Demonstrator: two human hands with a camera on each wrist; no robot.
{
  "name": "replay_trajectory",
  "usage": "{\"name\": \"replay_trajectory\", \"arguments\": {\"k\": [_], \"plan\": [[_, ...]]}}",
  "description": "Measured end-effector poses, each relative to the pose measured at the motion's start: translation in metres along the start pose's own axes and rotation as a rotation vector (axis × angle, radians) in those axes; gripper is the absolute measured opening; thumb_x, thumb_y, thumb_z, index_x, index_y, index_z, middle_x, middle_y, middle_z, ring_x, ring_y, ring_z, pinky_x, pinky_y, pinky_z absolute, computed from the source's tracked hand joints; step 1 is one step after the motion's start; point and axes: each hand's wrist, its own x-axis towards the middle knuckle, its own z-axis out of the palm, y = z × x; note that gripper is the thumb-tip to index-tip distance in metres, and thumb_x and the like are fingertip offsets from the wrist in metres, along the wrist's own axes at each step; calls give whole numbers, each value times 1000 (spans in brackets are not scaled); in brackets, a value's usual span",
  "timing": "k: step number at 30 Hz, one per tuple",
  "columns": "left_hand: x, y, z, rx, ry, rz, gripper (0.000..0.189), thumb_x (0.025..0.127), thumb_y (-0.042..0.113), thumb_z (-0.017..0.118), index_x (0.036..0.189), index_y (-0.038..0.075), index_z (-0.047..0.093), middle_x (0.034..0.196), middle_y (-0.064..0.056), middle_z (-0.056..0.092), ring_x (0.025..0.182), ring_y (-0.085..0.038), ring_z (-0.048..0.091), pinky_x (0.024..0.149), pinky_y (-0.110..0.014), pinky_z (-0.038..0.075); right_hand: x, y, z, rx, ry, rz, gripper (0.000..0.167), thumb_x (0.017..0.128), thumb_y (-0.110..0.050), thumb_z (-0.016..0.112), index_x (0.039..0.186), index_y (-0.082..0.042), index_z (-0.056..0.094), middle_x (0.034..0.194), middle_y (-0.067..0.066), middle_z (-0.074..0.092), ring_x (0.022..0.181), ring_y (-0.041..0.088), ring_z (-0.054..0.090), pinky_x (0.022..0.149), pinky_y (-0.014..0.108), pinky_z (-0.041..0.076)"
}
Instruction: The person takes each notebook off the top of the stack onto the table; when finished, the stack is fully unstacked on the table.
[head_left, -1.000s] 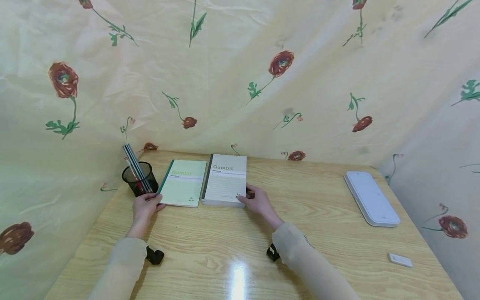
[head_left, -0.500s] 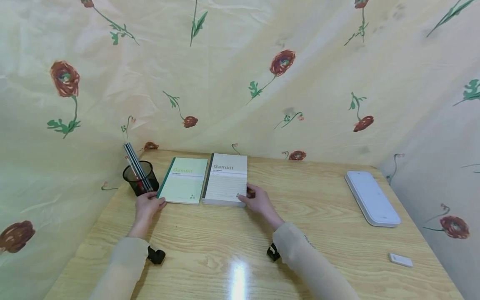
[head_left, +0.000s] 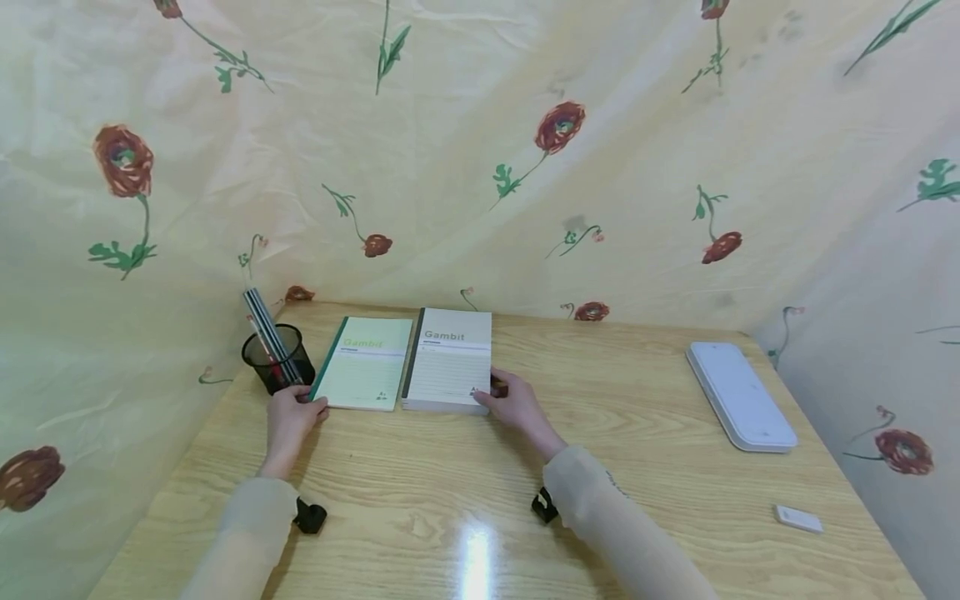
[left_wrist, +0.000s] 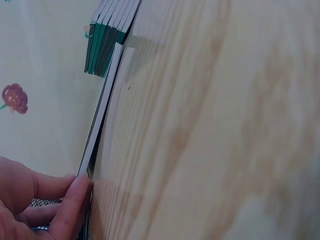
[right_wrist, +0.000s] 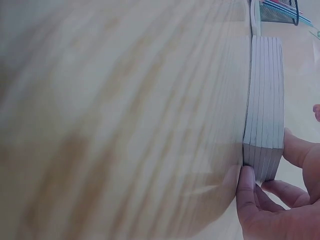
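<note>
A wooden table (head_left: pixel 450 483) stands in a corner hung with pale flowered cloth. Two notebook piles lie flat at the far side of it, side by side and nearly touching, covers up, spines to the left.

The green notebook (head_left: pixel 363 374) is the landmark. It is thin, perhaps a single book. The left hand (head_left: pixel 288 419) meets its near left corner, thumb and fingertips pinching the edge, which seems to steady or square it against its neighbour. Just left of the green notebook stands a black mesh pen cup (head_left: pixel 279 358) with pencils leaning out.

Just right of the green notebook is the grey stack (head_left: pixel 449 371), several notebooks thick, as the right wrist view shows. The right hand (head_left: pixel 517 408) clamps its near right corner, thumb under and fingers curled on the side, likely holding the stack aligned.

Well right of the green notebook lie a white flat case (head_left: pixel 741 397) and, nearer the viewer, a small white eraser (head_left: pixel 799 518).
</note>
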Motion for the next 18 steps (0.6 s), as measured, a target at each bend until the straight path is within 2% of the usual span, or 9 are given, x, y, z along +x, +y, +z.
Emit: {"name": "replay_trajectory", "arguments": {"k": [4,11,18], "plan": [[-2,0,-1,15,9,5,44,94,0,61,131,-19,48,115,-32,53,69,-9,66,61,-18,53,0,0,1,7,-1,9,56,94,-16,72,143,1,51,124,17,64,101,25,62,76,31,53],[-7,2,0,64,33,24,43,94,1,61,131,-18,50,116,-32,53,82,-24,67,61,-18,51,0,-1,1,18,0,10,54,93,-15,72,141,0,53,118,17,66,99,25,62,74,31,52],[-8,1,-3,104,39,67,41,93,3,62,127,-19,53,111,-33,58,77,-23,68,60,-20,52,0,-2,2,23,11,7,51,93,-14,73,139,0,55,113,15,67,96,24,62,71,29,51]]}}
